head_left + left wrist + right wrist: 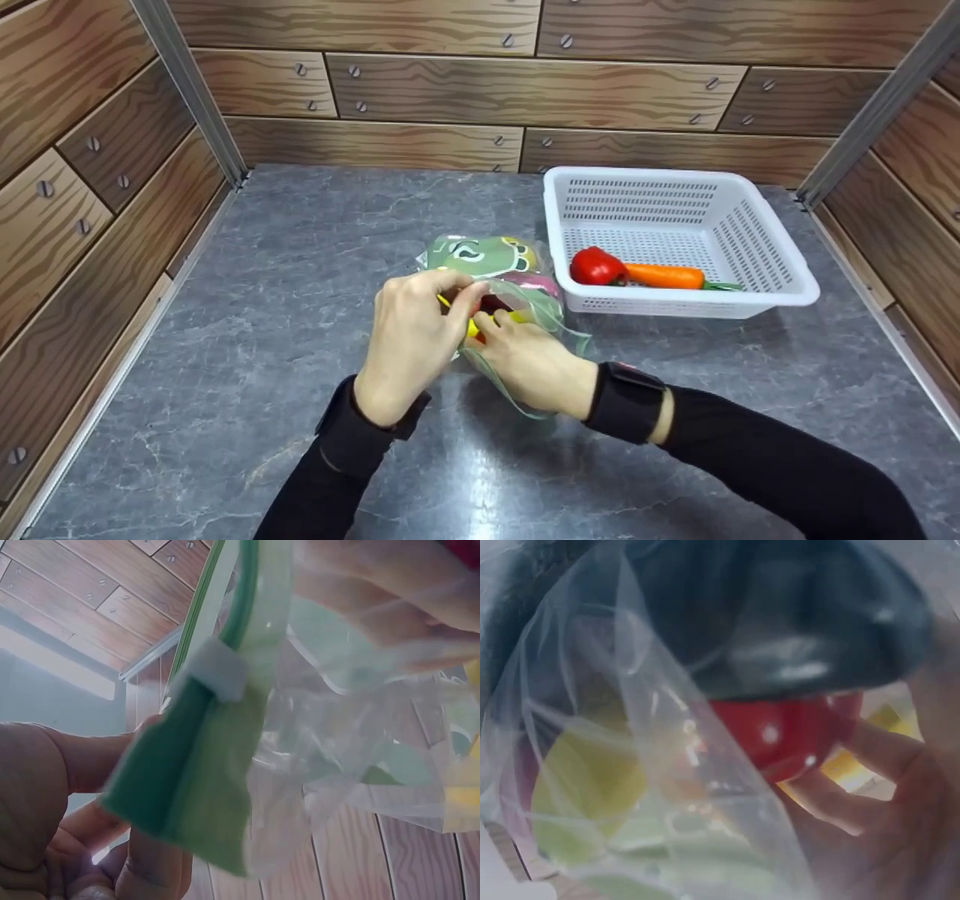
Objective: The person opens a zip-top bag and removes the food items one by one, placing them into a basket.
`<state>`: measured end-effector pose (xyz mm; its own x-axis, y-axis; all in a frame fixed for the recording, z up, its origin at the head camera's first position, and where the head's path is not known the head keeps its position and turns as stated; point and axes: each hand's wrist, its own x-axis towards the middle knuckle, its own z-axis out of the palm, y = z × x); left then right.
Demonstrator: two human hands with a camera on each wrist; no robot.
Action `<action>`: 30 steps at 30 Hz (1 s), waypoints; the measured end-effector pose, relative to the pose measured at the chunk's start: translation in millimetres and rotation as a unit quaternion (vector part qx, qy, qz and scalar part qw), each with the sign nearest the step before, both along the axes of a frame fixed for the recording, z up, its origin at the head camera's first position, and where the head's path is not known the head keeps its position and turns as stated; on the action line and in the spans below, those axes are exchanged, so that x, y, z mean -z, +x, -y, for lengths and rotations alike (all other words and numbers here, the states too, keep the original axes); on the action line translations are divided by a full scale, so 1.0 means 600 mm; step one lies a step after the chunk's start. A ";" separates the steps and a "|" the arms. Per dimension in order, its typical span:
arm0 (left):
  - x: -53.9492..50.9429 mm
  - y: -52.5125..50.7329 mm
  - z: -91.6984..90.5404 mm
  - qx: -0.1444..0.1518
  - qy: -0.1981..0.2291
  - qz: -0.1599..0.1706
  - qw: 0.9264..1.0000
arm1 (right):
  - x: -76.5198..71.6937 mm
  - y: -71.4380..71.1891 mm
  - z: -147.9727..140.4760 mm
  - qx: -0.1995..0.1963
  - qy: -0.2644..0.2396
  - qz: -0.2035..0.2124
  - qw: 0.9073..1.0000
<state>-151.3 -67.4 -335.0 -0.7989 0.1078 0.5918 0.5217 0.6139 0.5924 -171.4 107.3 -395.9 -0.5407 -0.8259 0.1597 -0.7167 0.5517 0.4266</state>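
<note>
A clear zip bag (480, 256) with green cartoon print lies on the tabletop, its mouth raised toward me. My left hand (411, 330) pinches the edge of that mouth; a green strip with a white piece (216, 669) shows beside its fingers in the left wrist view. My right hand (529, 360) reaches into the bag. In the right wrist view its fingers (840, 799) curl against a smooth red round thing (769, 736), partly hidden under a glossy dark thing (780, 622). A yellow thing (592, 776) shows through the plastic.
A white perforated basket (795, 281) stands right of the bag, touching or nearly touching it. Inside lie a red bell pepper (596, 266) and an orange carrot (664, 276). Wood-patterned walls (435, 90) enclose the grey marbled tabletop (225, 360).
</note>
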 end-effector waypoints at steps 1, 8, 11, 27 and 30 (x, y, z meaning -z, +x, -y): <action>0.000 0.000 0.001 -0.001 0.002 0.002 1.000 | -0.002 0.001 -0.003 -0.011 -0.024 -0.003 1.000; -0.002 -0.001 0.002 -0.006 0.001 0.005 1.000 | -0.046 0.029 -0.025 -0.053 -0.121 0.004 0.991; -0.002 -0.001 0.004 -0.005 0.004 0.005 1.000 | -0.077 0.046 -0.041 -0.053 -0.136 0.051 0.988; -0.001 -0.001 0.006 -0.005 0.010 -0.003 1.000 | -0.220 0.017 -0.163 -0.060 -0.286 0.076 0.953; -0.001 -0.001 0.007 -0.005 0.011 -0.002 1.000 | -0.221 -0.027 -0.181 -0.002 -0.293 0.105 0.950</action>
